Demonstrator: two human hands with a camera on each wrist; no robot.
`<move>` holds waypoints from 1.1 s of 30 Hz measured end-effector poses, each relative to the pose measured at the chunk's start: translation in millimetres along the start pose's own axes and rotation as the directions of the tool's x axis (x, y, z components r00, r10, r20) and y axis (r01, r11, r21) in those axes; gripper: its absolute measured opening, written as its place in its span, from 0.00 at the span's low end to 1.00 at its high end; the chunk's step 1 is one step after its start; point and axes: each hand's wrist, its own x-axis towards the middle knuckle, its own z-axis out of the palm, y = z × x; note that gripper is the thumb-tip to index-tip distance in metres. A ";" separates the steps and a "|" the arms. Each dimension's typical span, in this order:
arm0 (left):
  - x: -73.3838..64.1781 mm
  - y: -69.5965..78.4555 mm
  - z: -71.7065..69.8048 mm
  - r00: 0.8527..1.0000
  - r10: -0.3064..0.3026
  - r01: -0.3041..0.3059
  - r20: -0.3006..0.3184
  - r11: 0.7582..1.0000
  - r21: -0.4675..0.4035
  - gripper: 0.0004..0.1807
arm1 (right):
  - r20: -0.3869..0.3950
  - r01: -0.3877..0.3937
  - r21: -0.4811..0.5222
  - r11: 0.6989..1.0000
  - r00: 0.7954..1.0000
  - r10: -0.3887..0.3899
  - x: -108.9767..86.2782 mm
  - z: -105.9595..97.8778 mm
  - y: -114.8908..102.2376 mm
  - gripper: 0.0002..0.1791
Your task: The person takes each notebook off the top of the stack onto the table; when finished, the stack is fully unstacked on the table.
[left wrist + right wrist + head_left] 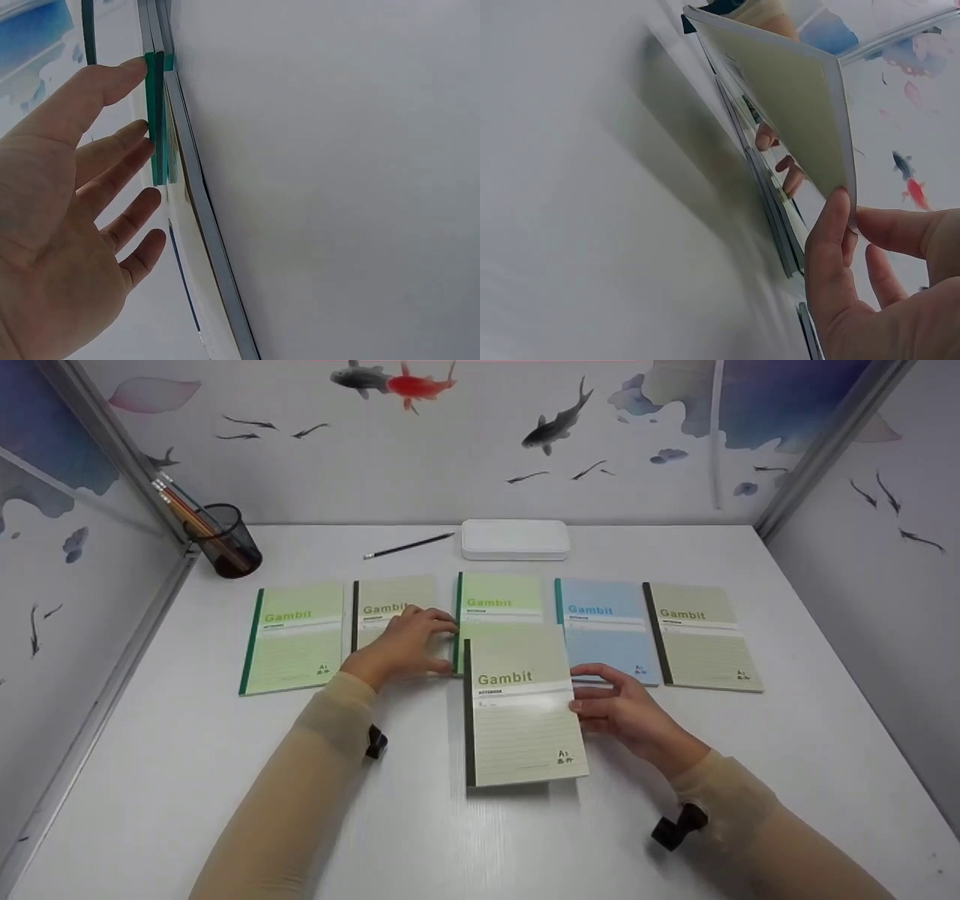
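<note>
Lifted at a tilt over the white table (pixel 405 825), a beige notebook (pixel 525 735) with a dark spine is pinched at its right edge by my right hand (pixel 634 716). In the right wrist view, its pale underside (pixel 795 97) faces the camera, with thumb and fingers on either side of the edge. My left hand (pixel 409 641) is at the green spine of the middle green notebook (pixel 502 596), fingers loosely bent. The left wrist view has the thumb and fingertips right at that green spine (pixel 154 112). The raised notebook covers the middle notebook's lower part.
Along the row lie another green notebook (pixel 292 649) at left, a beige one (pixel 394 592) partly behind my left hand, a blue one (pixel 607 641) and another beige one (pixel 701 637). Behind are a pencil (pixel 409 545), a white case (pixel 515 540) and a mesh pencil cup (pixel 232 544).
</note>
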 end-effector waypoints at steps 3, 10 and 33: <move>-0.1 -0.5 -0.4 1.000 0.009 -0.009 -0.001 1.000 0.005 0.37 | 0.032 -0.011 0.004 1.000 0.999 0.011 -9.4 4.8 3.2 0.35; 1.0 0.2 -1.8 1.000 0.018 -0.018 0.004 1.000 0.010 0.37 | 0.091 -0.017 0.006 1.000 0.996 0.017 -26.6 12.1 9.9 0.33; -0.9 3.4 -0.9 0.999 -0.038 0.039 0.020 0.999 -0.021 0.38 | -0.040 0.082 -0.503 0.860 0.992 -0.118 -35.7 23.4 17.3 0.29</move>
